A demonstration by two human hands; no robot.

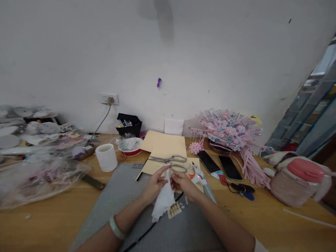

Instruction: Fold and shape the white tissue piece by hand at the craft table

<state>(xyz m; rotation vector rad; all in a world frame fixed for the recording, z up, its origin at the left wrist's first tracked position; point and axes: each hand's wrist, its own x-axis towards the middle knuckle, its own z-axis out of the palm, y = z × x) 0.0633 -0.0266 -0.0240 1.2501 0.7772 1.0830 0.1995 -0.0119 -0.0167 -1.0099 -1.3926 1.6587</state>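
Observation:
A thin white sheet, tissue or cloth [164, 199], hangs from my fingers over the grey mat [110, 213]. My left hand [156, 182] pinches its upper part from the left. From the right, my right hand [181, 182] has its fingertips closed at the same gathered top. Whatever small piece may lie between the fingertips is hidden. Just beyond my hands, large metal scissors [168, 159] rest on cream paper [166, 145]. Under the sheet's right edge sits a small card with gold-coloured pieces [174, 210]. A white glue gun [198, 180] with a lit red light lies beside my right hand.
At left stand a white paper roll [106, 158] and a plastic bag of pink pieces [44, 182]. Two phones [208, 161], keys [243, 189], a pink beaded ornament [231, 129] and a pink bag [299, 180] lie at right. A black cable [147, 232] crosses the mat.

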